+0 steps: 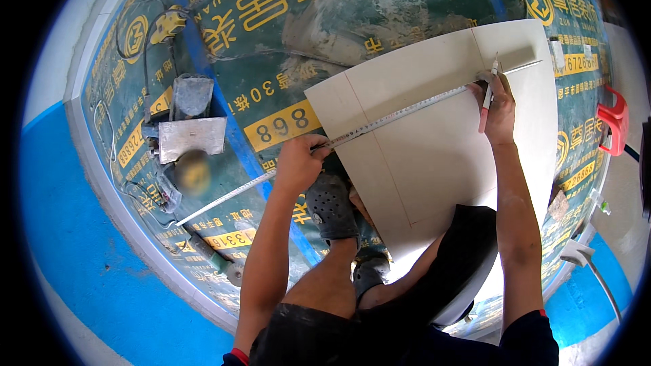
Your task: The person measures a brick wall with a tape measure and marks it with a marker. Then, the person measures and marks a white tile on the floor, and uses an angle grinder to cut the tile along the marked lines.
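Observation:
A large pale tile or board [441, 149] lies in front of me, with thin reddish lines drawn across it. A long white measuring tape [407, 110] runs slantwise over it and beyond its left edge, down to the left. At that left edge my left hand [303, 161] is closed on the tape, pinching it with thumb and fingers. Farther right, my right hand [500, 108] is closed around a red and white pen [487, 98], its pointed end upward. The right fingers are beside the tape on the board; whether they press on it is hard to tell.
Printed green sheeting covers the floor. On the left are a grey container [192, 97], a metal plate [192, 137], cords and a tool like an angle grinder [215, 255]. A red plastic stool [614, 122] stands right. My shoe [330, 207] is beside the board.

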{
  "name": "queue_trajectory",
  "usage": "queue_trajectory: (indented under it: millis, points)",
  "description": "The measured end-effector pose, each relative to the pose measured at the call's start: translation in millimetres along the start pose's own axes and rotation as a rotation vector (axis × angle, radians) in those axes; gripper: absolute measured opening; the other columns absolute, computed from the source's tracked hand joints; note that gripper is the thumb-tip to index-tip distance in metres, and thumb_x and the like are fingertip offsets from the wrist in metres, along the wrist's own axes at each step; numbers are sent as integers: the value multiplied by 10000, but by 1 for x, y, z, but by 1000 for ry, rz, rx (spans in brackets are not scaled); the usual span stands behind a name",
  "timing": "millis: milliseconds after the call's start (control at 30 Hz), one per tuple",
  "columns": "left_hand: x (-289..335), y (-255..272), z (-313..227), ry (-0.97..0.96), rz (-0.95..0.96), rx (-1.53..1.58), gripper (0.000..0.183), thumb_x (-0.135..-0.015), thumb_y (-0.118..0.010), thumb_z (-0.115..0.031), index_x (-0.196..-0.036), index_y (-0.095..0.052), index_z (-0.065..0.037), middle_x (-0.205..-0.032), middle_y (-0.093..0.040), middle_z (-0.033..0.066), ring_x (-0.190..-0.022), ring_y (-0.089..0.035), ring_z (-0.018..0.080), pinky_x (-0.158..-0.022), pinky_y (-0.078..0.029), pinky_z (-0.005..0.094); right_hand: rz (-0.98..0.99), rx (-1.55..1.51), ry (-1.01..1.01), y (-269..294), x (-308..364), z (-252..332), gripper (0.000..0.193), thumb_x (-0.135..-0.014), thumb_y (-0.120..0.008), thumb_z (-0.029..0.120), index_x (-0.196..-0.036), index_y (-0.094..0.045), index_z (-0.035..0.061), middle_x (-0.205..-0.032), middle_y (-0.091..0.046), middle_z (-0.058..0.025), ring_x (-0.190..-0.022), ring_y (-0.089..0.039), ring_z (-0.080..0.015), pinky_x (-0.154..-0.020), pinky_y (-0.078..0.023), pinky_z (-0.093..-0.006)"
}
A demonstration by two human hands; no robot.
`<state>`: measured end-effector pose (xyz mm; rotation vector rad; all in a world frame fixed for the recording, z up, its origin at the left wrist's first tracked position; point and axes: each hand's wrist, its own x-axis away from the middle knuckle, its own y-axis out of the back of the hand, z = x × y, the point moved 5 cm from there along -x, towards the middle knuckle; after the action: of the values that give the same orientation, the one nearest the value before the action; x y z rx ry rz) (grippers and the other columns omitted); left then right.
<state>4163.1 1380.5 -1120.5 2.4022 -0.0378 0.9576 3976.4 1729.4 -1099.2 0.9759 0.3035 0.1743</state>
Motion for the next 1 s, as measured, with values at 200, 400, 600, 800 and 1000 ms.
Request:
queue_trajectory:
  millis: [200,400,600,800,1000]
  points:
    - [-1,-2,6,-35,3,-5,194,-855,-698,-7,-1046,-732,11,-755,-693,125,-676,-647,167,-651,-495,324,-9,23,-7,0,0,-6,283,-824,-778,13,-1085,-669,38,-975,-665,-133,-843,-674,-329,-727,-561,-406]
    - [0,1,-4,-56,-23,-56,163,-841,-703,-55,-993,-749,-18,-850,-704,214,-804,-682,396,-723,-522,428,-16,17,-65,6,0,-14,295,-828,-768,1,-1104,-672,40,-1006,-670,-118,-865,-688,-297,-756,-560,-398]
    - [0,-3,-5,-30,-43,-49,154,-831,-711,-53,-975,-754,-17,-847,-704,214,-800,-678,398,-723,-521,432,-12,15,-62,6,3,-20,307,-823,-764,-16,-1111,-673,36,-1014,-671,-117,-866,-690,-286,-753,-557,-393]
    - [0,-3,-5,-42,-55,-34,144,-823,-707,-35,-958,-753,-12,-852,-703,218,-808,-675,403,-723,-521,440,-103,16,-63,20,4,-10,337,-813,-776,-38,-1126,-665,24,-1039,-679,-121,-816,-659,-242,-742,-543,-363]
    - [0,-1,-8,-136,-113,-92,129,-811,-695,-37,-924,-746,-2,-866,-694,231,-838,-663,422,-746,-518,465,-292,-263,-235,61,31,-23,305,-1055,-553,220,-1261,-624,5,-1084,-688,-119,-858,-645,-175,-779,-529,-304]
